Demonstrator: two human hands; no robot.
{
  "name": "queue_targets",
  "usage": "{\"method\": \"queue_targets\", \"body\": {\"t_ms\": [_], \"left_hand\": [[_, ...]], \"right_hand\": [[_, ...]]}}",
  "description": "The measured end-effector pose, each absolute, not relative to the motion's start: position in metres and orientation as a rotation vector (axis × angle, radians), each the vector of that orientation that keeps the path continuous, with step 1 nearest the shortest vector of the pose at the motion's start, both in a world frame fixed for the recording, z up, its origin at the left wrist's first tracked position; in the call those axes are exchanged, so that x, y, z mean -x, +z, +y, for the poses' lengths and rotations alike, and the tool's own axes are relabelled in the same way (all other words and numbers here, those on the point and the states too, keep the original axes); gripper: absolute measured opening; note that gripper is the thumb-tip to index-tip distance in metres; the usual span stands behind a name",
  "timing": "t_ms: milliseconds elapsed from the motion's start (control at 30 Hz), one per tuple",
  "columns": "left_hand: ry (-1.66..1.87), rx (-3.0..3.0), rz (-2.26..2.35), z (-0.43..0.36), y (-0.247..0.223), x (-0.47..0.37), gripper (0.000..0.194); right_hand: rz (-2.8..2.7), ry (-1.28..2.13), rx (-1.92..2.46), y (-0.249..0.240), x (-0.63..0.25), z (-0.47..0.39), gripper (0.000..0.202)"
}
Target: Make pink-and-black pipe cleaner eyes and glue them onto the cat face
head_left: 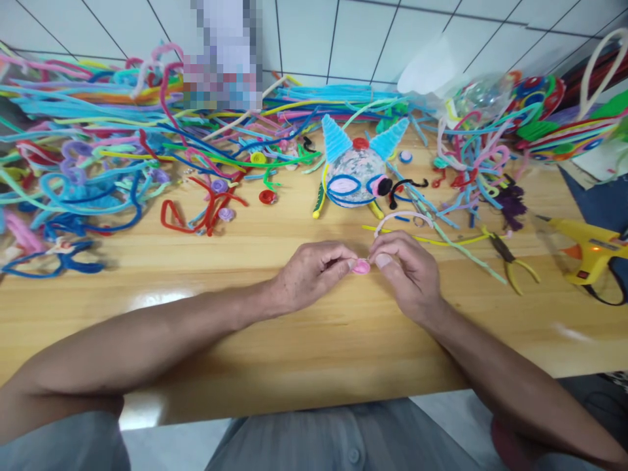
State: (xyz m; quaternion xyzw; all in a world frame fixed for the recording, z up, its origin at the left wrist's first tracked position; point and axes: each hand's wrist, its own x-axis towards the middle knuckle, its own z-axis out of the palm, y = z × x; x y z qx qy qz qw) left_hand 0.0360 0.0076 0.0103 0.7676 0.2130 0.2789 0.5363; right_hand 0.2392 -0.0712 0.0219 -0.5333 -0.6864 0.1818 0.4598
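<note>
Over the middle of the table, a small pink pipe cleaner coil [362, 266] is pinched between the fingertips of both hands. My left hand [314, 271] closes thumb and finger on its left edge. At the coil's right edge, my right hand [409, 271] pinches with thumb and index finger. A pale pink pipe cleaner strip [407, 214] arches up behind the right hand; whether it joins the coil is hidden by the fingers. Just beyond stands a ball-shaped animal head [356, 171] with blue pointed ears, blue-rimmed eye shapes and a black-and-pink piece at its right side.
Yellow-handled pliers [515, 265] lie to the right, beside a yellow glue gun [591, 248] with an orange light. Tangled coloured pipe cleaners [93, 176] fill the left and back. A red coil [267, 196] and a bent red piece [210, 206] lie left of the head.
</note>
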Motion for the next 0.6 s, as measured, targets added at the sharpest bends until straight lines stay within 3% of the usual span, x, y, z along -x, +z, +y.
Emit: {"method": "queue_targets", "body": {"t_ms": [600], "left_hand": [[0.689,-1.848,0.465,0.0083,0.0078,-0.0367,0.025]], "right_hand": [[-1.443,0.843,1.316,0.0204,-0.2387,-0.069,0.014]]}}
